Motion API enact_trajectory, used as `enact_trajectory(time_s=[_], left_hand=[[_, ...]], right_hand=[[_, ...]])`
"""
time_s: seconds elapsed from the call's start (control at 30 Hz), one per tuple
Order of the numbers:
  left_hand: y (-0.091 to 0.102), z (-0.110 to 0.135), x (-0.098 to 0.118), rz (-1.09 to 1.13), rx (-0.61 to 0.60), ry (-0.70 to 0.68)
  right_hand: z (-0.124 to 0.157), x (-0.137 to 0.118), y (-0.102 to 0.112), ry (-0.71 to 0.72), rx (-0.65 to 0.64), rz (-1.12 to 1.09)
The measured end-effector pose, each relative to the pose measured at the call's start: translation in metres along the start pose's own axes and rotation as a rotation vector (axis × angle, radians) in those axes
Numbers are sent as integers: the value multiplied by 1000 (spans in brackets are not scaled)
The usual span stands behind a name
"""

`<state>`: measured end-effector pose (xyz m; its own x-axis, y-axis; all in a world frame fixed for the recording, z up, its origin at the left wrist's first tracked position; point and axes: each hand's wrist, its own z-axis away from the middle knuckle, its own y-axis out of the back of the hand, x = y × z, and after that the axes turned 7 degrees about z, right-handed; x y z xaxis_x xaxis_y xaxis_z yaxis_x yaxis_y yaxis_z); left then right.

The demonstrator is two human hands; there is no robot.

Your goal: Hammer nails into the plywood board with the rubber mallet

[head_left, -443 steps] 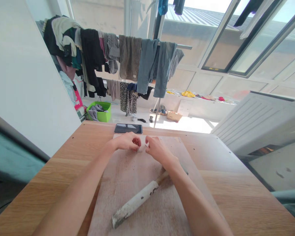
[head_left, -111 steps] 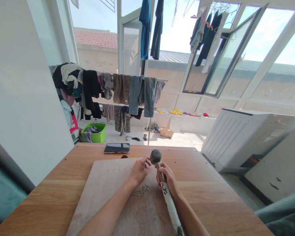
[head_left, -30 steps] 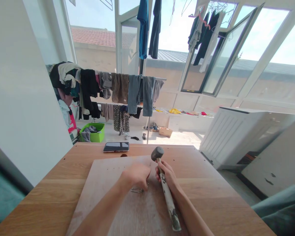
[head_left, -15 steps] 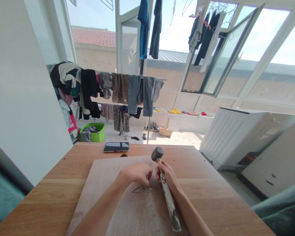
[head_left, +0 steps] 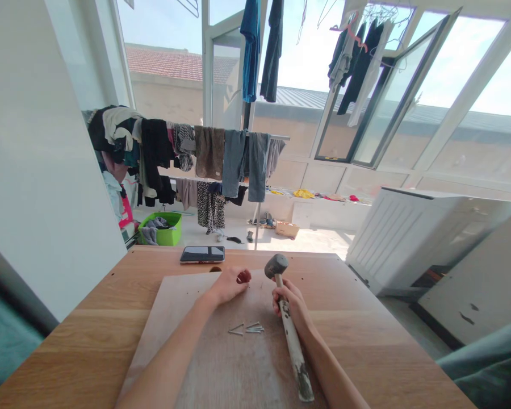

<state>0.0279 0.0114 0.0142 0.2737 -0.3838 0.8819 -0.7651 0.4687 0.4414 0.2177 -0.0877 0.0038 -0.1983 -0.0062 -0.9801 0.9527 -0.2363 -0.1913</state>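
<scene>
Head view: loose nails (head_left: pixel 254 329) are strewn on the board (head_left: pixel 225 369) at five o'clock from the left hand (head_left: pixel 230 286), eight from the right hand (head_left: pixel 290 301), neither clearly nearer, most shafts roughly nine-to-three. Left fingers are curled; any pinched nail cannot be told. The mallet (head_left: pixel 292 343) is gripped by the right.

Worn on the head, above the near side of the table (head_left: pixel 366 335), facing forward and tilted down across its top. Close to the board (head_left: pixel 225 375), cropped by the bottom edge. Below the middle, from behind and above, the left hand (head_left: pixel 231 285) and the right hand (head_left: pixel 296 304). Wide enough to reach hanging laundry (head_left: pixel 234 162) well beyond the table, a white panel (head_left: pixel 38 159) at left, an open window (head_left: pixel 400 96) upper right.
</scene>
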Motion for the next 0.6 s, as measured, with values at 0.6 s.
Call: enact_trajectory(time_s=[0.6], left_hand=[[17, 0, 6, -291, -119, 17]], right_hand=[[8, -8, -6, 64, -49, 3]])
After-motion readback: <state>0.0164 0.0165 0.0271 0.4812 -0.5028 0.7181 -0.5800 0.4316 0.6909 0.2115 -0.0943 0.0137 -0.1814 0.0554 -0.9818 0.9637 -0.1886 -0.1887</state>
